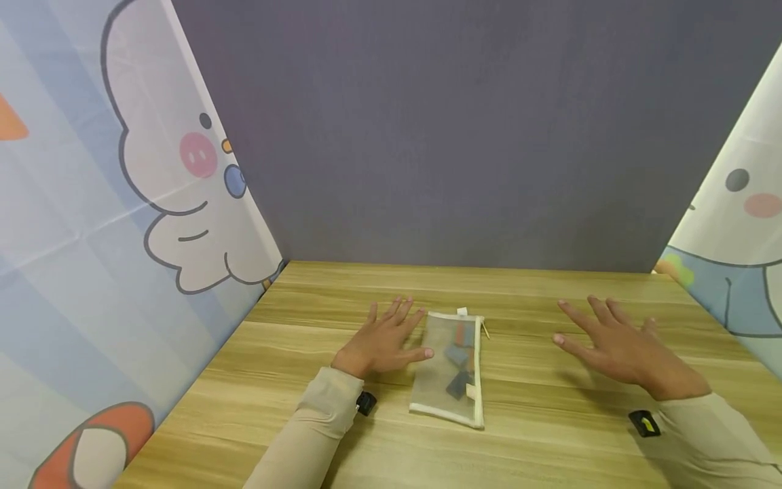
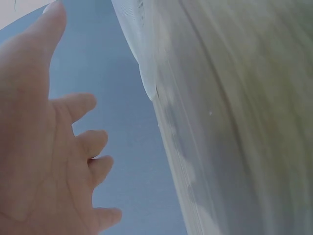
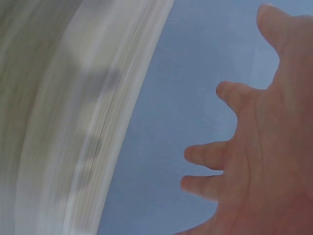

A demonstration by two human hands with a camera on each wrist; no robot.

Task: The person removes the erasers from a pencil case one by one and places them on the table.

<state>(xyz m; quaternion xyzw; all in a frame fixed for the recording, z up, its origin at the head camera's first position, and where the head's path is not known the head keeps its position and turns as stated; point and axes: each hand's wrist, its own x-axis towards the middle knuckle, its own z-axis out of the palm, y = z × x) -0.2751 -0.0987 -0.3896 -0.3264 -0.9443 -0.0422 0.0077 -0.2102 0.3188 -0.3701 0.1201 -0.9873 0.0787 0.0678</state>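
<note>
A translucent mesh zip pouch with pale edging lies flat on the wooden table, and several dark, grey-blue and orange flat pieces show through its mesh. My left hand hovers at the pouch's left side, fingers spread, its thumb overlapping the pouch edge in the head view. Well to the right of the pouch, my right hand is held over the table with fingers apart and nothing in it. Both palms appear bare in the wrist views, the left palm and the right palm.
The wood-grain table ends at a dark grey panel at the back. Cartoon-printed cloth hangs along the left, with another printed cloth on the right. A zip pull sticks out at the pouch's upper right corner.
</note>
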